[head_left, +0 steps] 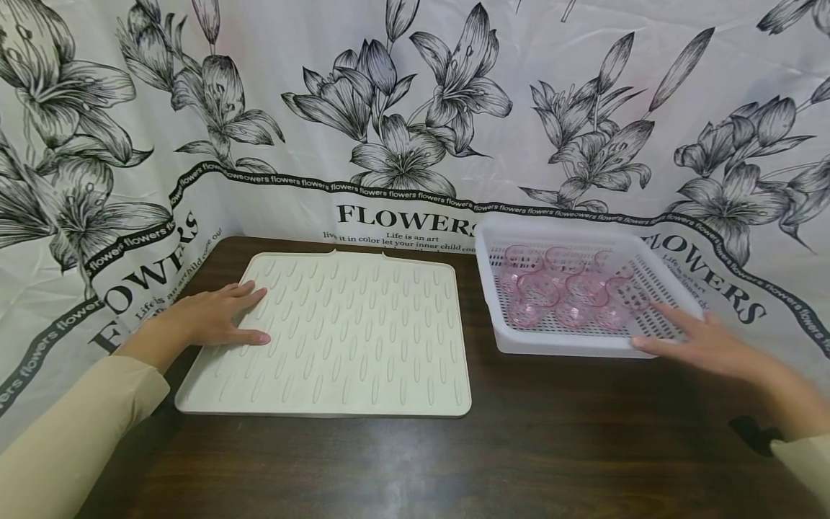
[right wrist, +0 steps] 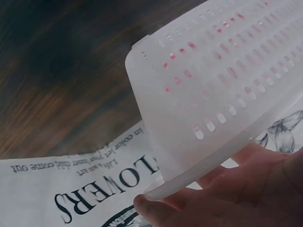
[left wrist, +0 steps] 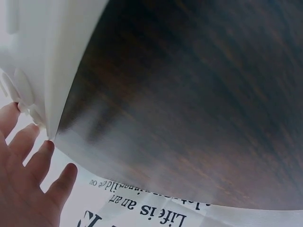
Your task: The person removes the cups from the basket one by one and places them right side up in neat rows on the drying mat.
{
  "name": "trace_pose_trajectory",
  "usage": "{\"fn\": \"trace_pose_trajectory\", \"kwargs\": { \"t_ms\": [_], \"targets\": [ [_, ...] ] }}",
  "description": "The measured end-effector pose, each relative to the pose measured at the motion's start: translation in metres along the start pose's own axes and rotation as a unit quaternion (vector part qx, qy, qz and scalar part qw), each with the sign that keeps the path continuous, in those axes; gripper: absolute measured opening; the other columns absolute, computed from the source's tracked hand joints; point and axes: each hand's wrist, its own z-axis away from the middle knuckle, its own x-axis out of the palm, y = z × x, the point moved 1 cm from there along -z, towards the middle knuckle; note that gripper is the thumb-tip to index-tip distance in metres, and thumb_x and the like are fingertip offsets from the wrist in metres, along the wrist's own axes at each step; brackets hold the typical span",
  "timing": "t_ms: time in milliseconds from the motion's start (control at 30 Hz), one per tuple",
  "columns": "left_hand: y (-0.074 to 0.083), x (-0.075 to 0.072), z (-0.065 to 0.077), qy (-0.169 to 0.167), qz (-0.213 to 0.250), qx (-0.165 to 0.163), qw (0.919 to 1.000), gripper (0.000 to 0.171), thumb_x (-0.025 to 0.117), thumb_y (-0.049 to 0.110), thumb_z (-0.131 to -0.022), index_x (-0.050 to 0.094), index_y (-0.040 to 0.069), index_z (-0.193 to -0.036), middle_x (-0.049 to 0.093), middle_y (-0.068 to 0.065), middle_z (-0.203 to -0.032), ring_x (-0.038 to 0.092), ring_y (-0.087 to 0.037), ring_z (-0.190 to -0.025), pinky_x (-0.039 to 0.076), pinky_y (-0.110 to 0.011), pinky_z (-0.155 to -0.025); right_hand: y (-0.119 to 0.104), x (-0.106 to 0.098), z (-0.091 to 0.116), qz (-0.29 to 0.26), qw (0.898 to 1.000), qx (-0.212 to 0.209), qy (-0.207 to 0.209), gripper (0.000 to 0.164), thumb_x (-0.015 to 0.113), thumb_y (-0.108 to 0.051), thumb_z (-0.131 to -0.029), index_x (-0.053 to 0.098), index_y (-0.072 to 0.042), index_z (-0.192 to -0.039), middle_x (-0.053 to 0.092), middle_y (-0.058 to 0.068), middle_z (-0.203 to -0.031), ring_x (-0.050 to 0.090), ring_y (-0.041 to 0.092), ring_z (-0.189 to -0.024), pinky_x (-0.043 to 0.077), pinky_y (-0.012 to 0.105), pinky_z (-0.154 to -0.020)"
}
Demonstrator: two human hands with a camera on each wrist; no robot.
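A cream drying tray [head_left: 353, 339] with rows of raised oval ridges lies on the left of the table. My left hand [head_left: 210, 317] rests on its left edge, fingers spread and fairly straight; the left wrist view shows those fingertips [left wrist: 45, 149] at the tray's rim. To the right stands a white plastic basket [head_left: 564, 344] with slotted walls. Inside it are several see-through pink cups [head_left: 538, 288], their round rims upward. My right hand [head_left: 707, 342] lies on the basket's right rim [right wrist: 203, 175], with extended fingers reaching over it and the thumb near the front corner.
Both things stand on a dark brown wooden table [head_left: 402, 461]. White cloth [head_left: 415, 94] printed with black flowers and lettering hangs behind and along both sides. A small dark object [head_left: 752, 432] shows beside the right forearm.
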Motion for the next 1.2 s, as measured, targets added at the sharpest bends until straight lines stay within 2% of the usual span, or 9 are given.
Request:
{"fn": "trace_pose_trajectory", "kwargs": {
  "t_ms": [167, 400, 500, 700, 767, 867, 967, 1100, 1200],
  "targets": [
    [-0.001, 0.001, 0.0, 0.0, -0.002, 0.0, 1.0, 0.11, 0.056, 0.081, -0.079, 0.035, 0.002, -0.152, 0.028, -0.03, -0.156, 0.03, -0.055, -0.138, 0.035, -0.074, -0.096, -0.004, 0.005, -0.003, 0.0, 1.0, -0.008, 0.004, 0.096, 0.054, -0.059, -0.095, 0.01, -0.001, -0.157, 0.008, 0.047, -0.15, -0.013, 0.074, -0.13, 0.006, 0.087, -0.09],
    [-0.001, 0.001, -0.001, 0.002, -0.005, 0.001, 1.0, 0.109, 0.057, 0.08, -0.079, 0.035, 0.002, -0.152, 0.029, -0.031, -0.155, 0.03, -0.055, -0.138, 0.036, -0.073, -0.096, -0.013, 0.008, -0.003, 0.008, 1.0, -0.022, 0.004, 0.094, 0.051, -0.059, -0.096, 0.011, 0.0, -0.157, 0.015, 0.045, -0.15, -0.015, 0.073, -0.13, -0.001, 0.085, -0.094],
    [-0.001, 0.001, -0.001, 0.0, -0.004, -0.001, 1.0, 0.11, 0.056, 0.081, -0.078, 0.035, 0.002, -0.152, 0.028, -0.031, -0.155, 0.03, -0.055, -0.138, 0.035, -0.073, -0.096, -0.018, 0.008, -0.001, 0.005, 1.0, -0.021, 0.002, 0.093, 0.05, -0.059, -0.097, 0.009, -0.001, -0.158, 0.015, 0.044, -0.151, -0.013, 0.073, -0.13, 0.0, 0.086, -0.093],
    [0.0, 0.001, -0.001, -0.002, -0.001, -0.005, 1.0, 0.112, 0.056, 0.082, -0.077, 0.035, 0.002, -0.152, 0.028, -0.031, -0.155, 0.029, -0.056, -0.138, 0.034, -0.074, -0.096, -0.026, 0.011, -0.002, 0.01, 0.999, -0.04, 0.002, 0.093, 0.05, -0.057, -0.098, 0.013, 0.006, -0.155, 0.017, 0.047, -0.148, 0.008, 0.069, -0.134, -0.02, 0.069, -0.105],
    [0.001, 0.0, -0.001, 0.001, -0.003, -0.002, 1.0, 0.111, 0.056, 0.081, -0.078, 0.035, 0.002, -0.152, 0.028, -0.031, -0.155, 0.03, -0.055, -0.138, 0.035, -0.073, -0.096, -0.027, 0.011, -0.002, 0.028, 0.999, -0.037, 0.003, 0.094, 0.049, -0.059, -0.097, 0.014, 0.007, -0.155, 0.018, 0.048, -0.147, 0.011, 0.069, -0.133, -0.015, 0.072, -0.105],
    [0.001, 0.0, -0.001, 0.003, -0.002, 0.0, 1.0, 0.11, 0.057, 0.081, -0.078, 0.036, 0.002, -0.152, 0.029, -0.031, -0.155, 0.03, -0.056, -0.138, 0.035, -0.073, -0.096, -0.028, 0.006, -0.003, 0.063, 0.997, -0.034, 0.008, 0.097, 0.052, -0.061, -0.095, 0.012, 0.004, -0.156, 0.017, 0.051, -0.145, 0.018, 0.072, -0.128, 0.01, 0.08, -0.102],
    [0.002, -0.001, -0.002, 0.004, -0.002, 0.002, 1.0, 0.11, 0.057, 0.081, -0.078, 0.036, 0.002, -0.152, 0.029, -0.031, -0.155, 0.029, -0.055, -0.138, 0.036, -0.073, -0.096, -0.031, -0.003, -0.006, 0.05, 0.997, -0.062, 0.017, 0.099, 0.06, -0.054, -0.094, 0.008, 0.002, -0.157, 0.021, 0.048, -0.146, 0.03, 0.069, -0.124, 0.029, 0.081, -0.092],
    [0.001, -0.001, -0.001, 0.006, 0.002, 0.009, 0.9999, 0.109, 0.057, 0.08, -0.079, 0.035, 0.001, -0.152, 0.029, -0.031, -0.155, 0.03, -0.055, -0.138, 0.036, -0.072, -0.097, -0.04, -0.02, -0.016, 0.006, 0.994, -0.105, 0.016, 0.104, 0.068, -0.043, -0.092, 0.0, -0.001, -0.158, 0.024, 0.043, -0.149, 0.035, 0.065, -0.126, 0.03, 0.078, -0.094],
    [0.0, -0.001, 0.0, 0.006, 0.01, 0.015, 0.9998, 0.108, 0.058, 0.078, -0.08, 0.035, 0.0, -0.152, 0.029, -0.031, -0.155, 0.03, -0.055, -0.138, 0.035, -0.072, -0.097, -0.045, -0.032, -0.023, 0.007, 0.993, -0.116, 0.014, 0.107, 0.071, -0.041, -0.091, -0.004, -0.004, -0.159, 0.021, 0.044, -0.15, 0.032, 0.067, -0.128, 0.029, 0.079, -0.094]
  ]
}}
